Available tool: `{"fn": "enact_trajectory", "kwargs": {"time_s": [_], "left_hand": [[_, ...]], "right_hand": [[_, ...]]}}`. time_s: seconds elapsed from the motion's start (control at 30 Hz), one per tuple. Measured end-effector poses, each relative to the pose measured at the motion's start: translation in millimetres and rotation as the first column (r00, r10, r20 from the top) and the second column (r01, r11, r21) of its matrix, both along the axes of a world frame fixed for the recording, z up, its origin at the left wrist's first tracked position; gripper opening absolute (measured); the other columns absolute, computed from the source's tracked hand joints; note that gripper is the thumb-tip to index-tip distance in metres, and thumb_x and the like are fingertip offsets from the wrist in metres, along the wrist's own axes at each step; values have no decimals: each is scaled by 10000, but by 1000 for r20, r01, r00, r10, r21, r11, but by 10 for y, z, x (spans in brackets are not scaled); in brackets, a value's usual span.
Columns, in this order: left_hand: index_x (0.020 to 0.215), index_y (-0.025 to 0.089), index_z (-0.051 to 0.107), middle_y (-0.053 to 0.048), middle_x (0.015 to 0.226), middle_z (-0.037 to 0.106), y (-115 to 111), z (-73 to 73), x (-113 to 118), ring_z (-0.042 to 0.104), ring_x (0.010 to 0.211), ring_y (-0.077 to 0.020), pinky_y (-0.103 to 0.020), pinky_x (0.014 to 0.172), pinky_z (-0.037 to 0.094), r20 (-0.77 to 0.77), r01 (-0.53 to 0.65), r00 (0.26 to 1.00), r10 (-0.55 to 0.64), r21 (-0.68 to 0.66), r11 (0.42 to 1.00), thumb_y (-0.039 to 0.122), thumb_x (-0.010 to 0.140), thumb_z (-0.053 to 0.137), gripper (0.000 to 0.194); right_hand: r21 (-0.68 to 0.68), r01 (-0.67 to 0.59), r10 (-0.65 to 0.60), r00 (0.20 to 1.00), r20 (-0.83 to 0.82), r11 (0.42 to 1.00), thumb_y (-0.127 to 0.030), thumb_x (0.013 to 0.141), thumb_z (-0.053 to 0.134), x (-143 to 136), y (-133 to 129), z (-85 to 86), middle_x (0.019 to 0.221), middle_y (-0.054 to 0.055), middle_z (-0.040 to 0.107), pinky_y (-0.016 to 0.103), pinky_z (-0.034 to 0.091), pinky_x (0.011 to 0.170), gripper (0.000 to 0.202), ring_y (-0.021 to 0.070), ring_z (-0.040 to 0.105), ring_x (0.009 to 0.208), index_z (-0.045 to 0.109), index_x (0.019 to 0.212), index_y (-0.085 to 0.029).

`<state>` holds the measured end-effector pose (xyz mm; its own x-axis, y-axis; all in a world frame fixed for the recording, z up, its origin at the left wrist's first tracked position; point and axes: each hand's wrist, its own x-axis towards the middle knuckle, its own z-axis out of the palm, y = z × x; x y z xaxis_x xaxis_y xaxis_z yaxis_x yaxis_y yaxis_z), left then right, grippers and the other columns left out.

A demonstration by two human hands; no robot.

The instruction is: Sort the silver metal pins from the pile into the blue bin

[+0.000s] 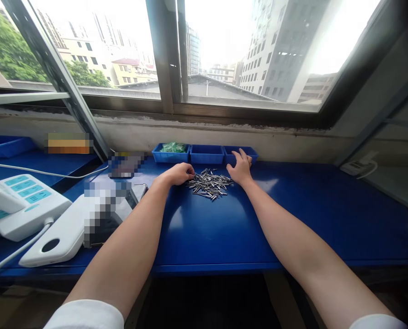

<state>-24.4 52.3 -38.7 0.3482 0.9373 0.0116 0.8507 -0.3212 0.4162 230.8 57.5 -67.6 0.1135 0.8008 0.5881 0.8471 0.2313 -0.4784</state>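
A loose pile of small metal pieces (210,183) lies on the blue table (207,233). At the pile's left edge is my left hand (180,174), its fingers closed together; whatever they may hold is too small to make out. My right hand (241,167) is at the front of the right blue bin (253,155), fingers spread, with nothing visible between them. The middle blue bin (207,155) stands behind the pile. Green material (173,147) fills part of the left blue bin (169,157).
To the left are a white power strip (30,201), a white device with a dark oval (58,233), cables and blurred items. Another blue tray (8,146) sits at the far left. A metal shelf post (76,105) rises before the window. An outlet (356,167) is at the right.
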Motion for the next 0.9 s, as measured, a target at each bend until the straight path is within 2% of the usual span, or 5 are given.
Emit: {"fn": "enact_trajectory", "kwargs": {"time_s": [0.1, 0.23, 0.6, 0.7, 0.9], "left_hand": [[843, 202, 639, -28, 866, 673, -50, 27, 106, 596, 766, -171, -238, 652, 450, 90, 4, 996, -16, 139, 990, 284, 744, 550, 156], [823, 177, 641, -32, 829, 661, -107, 46, 299, 585, 767, -165, -254, 714, 457, 148, 82, 980, -134, 316, 945, 212, 748, 500, 164], [918, 176, 694, -44, 947, 682, -185, 41, 440, 612, 872, -174, -243, 829, 467, 218, 63, 965, -147, 349, 935, 279, 797, 488, 260], [914, 168, 705, -54, 935, 682, -176, 33, 457, 616, 866, -178, -247, 835, 465, 209, 16, 972, -109, 401, 916, 290, 810, 482, 274], [924, 170, 705, -50, 928, 686, -184, 16, 489, 617, 848, -171, -237, 835, 461, 239, -29, 967, -82, 428, 903, 283, 824, 497, 256]], "right_hand": [[69, -188, 187, 982, 18, 980, -298, 770, 549, -105, -86, 67, 1197, 116, 580, 452, 363, 950, 332, 287, 445, 1113, 644, 1059, -165], [-18, -532, 532, 844, 67, 847, -334, 832, 526, -279, -212, 125, 860, 47, 689, 317, 425, 824, 219, 183, 555, 847, 689, 852, -189], [-80, -518, 506, 852, -133, 851, -320, 835, 506, -307, -245, 126, 715, -2, 680, 251, 437, 689, 238, 138, 595, 697, 713, 810, -203], [-41, -538, 509, 817, -271, 842, -326, 793, 561, -321, -249, 129, 801, 4, 705, 251, 472, 712, 259, 141, 625, 734, 705, 969, -202], [-29, -621, 542, 705, -458, 783, -340, 743, 611, -306, -254, 149, 953, 22, 718, 308, 495, 839, 291, 188, 651, 895, 719, 977, -205]]}}
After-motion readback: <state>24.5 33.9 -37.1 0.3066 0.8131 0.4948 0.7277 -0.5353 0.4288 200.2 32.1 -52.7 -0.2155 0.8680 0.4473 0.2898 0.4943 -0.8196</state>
